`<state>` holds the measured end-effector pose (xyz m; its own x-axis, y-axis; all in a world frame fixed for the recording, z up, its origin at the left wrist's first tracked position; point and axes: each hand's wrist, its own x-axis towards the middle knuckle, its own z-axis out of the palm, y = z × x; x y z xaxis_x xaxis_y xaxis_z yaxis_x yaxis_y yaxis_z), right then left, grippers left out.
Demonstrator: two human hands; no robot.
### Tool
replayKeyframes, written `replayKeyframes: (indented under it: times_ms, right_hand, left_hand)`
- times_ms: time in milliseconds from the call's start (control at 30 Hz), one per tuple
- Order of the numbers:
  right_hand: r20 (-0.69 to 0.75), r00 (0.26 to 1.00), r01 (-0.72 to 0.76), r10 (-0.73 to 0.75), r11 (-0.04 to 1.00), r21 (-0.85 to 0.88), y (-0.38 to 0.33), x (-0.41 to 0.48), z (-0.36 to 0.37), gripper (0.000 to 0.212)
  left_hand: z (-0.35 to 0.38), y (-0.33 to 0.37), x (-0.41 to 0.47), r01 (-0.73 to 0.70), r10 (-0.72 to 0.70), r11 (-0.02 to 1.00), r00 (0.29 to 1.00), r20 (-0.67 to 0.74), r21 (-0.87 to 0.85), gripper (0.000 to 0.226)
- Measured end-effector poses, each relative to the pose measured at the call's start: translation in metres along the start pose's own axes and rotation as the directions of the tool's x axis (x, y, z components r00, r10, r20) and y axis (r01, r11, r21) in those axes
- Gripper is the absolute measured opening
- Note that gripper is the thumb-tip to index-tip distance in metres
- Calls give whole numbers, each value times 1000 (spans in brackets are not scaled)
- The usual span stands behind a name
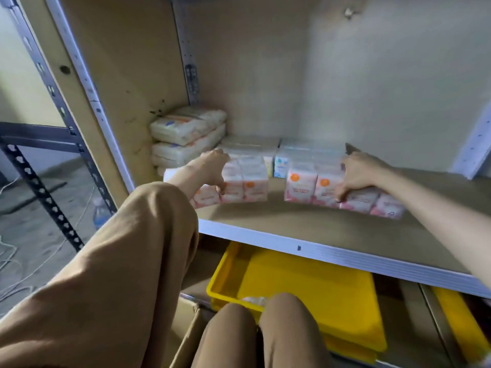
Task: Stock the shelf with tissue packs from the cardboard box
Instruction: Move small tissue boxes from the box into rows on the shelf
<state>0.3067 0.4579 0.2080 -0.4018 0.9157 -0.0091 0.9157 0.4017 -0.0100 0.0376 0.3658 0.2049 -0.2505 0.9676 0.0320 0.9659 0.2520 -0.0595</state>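
Note:
Two groups of pink-and-white tissue packs stand on the shelf board (305, 224). My left hand (214, 168) grips the left group of tissue packs (248, 183) from the side and top. My right hand (357, 173) rests with curled fingers on the right row of tissue packs (303, 188), which runs off to the right. Behind them lie more white and blue packs (281, 162). A stack of cream packs (186, 134) leans in the back left corner. The cardboard box (186, 322) shows only as a flap edge by my knees.
A yellow plastic tray (305, 290) sits on the level below the shelf. My knees in tan trousers (265, 333) fill the bottom. A metal rack post (42, 192), a water bottle (99, 212) and loose cables lie on the floor at left.

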Motion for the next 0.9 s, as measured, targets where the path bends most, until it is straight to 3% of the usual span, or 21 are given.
replayKeyframes:
  times_ms: [167, 400, 633, 900]
  right_hand:
    - [-4, 995, -97, 97, 994, 50, 23, 7, 28, 75]
    - [5, 997, -71, 71, 997, 36, 22, 16, 65, 80]
    - [-34, 999, 30, -28, 998, 54, 18, 18, 53, 73]
    - [-80, 993, 88, -88, 996, -2, 3, 33, 70, 59]
  left_hand:
    - [23, 29, 33, -120, 117, 992, 990, 81, 29, 75]
    - [47, 39, 54, -171, 166, 985, 966, 199, 8, 87]
    - [65, 25, 41, -203, 203, 978, 979, -11, -53, 82]
    - [93, 10, 58, -249, 233, 957, 966, -116, -151, 70]
